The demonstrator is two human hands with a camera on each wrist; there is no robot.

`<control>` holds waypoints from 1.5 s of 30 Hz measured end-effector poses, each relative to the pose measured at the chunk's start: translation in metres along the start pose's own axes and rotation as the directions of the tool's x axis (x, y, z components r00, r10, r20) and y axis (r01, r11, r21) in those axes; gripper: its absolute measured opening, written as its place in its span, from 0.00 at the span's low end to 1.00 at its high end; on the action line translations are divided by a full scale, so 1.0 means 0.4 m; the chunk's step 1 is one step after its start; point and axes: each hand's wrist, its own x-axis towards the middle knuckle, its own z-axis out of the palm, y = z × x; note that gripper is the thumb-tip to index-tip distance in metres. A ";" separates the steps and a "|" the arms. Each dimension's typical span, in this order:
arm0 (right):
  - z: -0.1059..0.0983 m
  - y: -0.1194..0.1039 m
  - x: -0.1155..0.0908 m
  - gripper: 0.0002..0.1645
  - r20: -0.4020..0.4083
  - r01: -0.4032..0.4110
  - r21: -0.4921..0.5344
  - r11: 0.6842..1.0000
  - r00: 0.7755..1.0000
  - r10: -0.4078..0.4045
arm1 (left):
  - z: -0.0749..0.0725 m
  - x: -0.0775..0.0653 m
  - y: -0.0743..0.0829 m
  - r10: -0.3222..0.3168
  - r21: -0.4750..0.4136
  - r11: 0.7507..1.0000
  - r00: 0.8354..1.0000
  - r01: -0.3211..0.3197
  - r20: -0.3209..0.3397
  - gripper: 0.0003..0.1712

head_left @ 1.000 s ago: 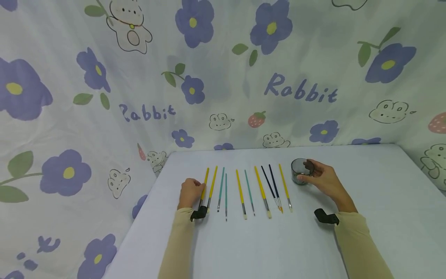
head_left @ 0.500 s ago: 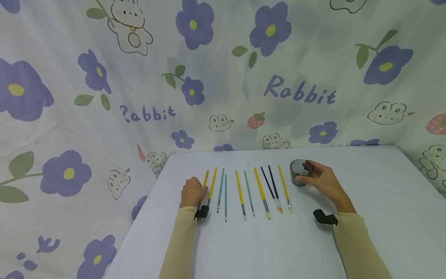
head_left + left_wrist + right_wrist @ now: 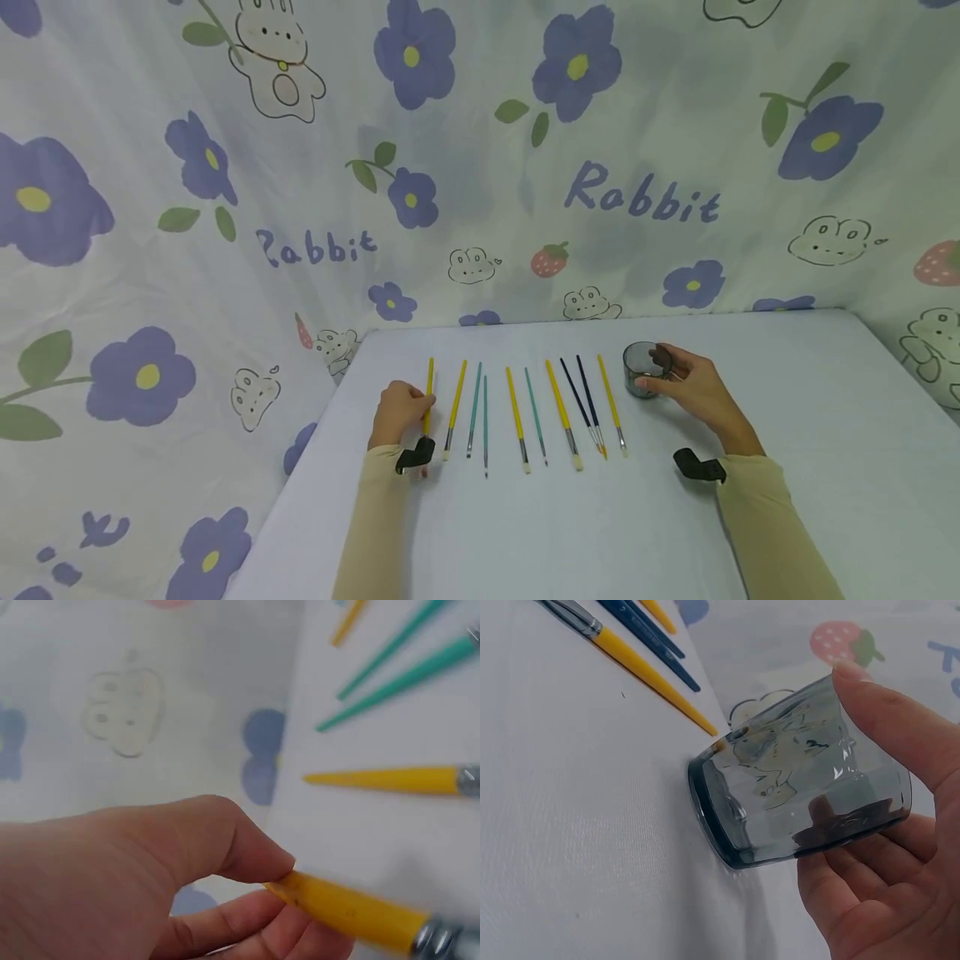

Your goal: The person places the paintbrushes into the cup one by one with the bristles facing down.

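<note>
Both hands are occupied: the left hand [image 3: 399, 411] pinches a yellow paintbrush [image 3: 430, 379] between thumb and fingers, and the right hand [image 3: 701, 389] curls around the side of a smoky glass tumbler [image 3: 637, 358]. The pinched brush has a smooth, tapering handle that swells towards a shiny silver ferrule; it is at the left end of the row of brushes, its lower part partly hidden by an angular black piece [image 3: 417, 456] at the left cuff. The tumbler is short and round, grey-tinted and see-through, with softly wavy walls and a thick, darker base, and fingers show through it. It is mouth up near the right end of the row; whether its base touches the surface [image 3: 570, 533] is hard to tell.

Between the hands lie, from left to right, a slim yellow brush [image 3: 456, 408], two thin teal brushes [image 3: 475, 408], another yellow brush, a third teal one, a thicker yellow brush [image 3: 557, 395], two dark blue brushes [image 3: 590, 392] converging at their bristle ends, and one last yellow brush [image 3: 610, 398]. The surface is matt white, faintly grained. Beyond hangs a draped, lightly creased fabric curtain [image 3: 480, 200], printed with purple flowers and outlined rabbits
</note>
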 end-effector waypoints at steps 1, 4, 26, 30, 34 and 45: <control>-0.001 0.000 0.000 0.63 0.002 0.001 0.000 1.000 1.000 -0.001 | -0.007 0.002 0.000 0.010 -0.038 0.999 1.000 -0.009 0.007 0.16; -0.002 -0.001 -0.001 0.63 0.006 0.006 0.010 1.000 1.000 -0.006 | -0.023 0.005 0.002 0.038 -0.155 0.987 0.999 -0.033 0.026 0.17; 0.003 0.004 0.003 0.62 -0.004 0.013 0.010 1.000 1.000 -0.013 | -0.019 -0.002 0.089 0.074 -0.640 0.768 0.995 -0.016 0.064 0.18; 0.003 0.008 0.004 0.63 -0.008 0.010 0.010 1.000 1.000 -0.010 | -0.011 -0.008 0.118 0.090 -0.710 0.704 0.995 -0.028 0.050 0.16; 0.001 0.011 0.003 0.64 -0.007 0.000 0.009 1.000 1.000 0.000 | 0.002 -0.012 0.145 0.106 -0.771 0.636 0.994 -0.038 0.039 0.15; 0.003 0.009 0.007 0.64 -0.008 -0.003 0.014 1.000 1.000 0.003 | 0.043 -0.019 0.202 0.171 -0.879 0.472 0.985 -0.070 0.013 0.12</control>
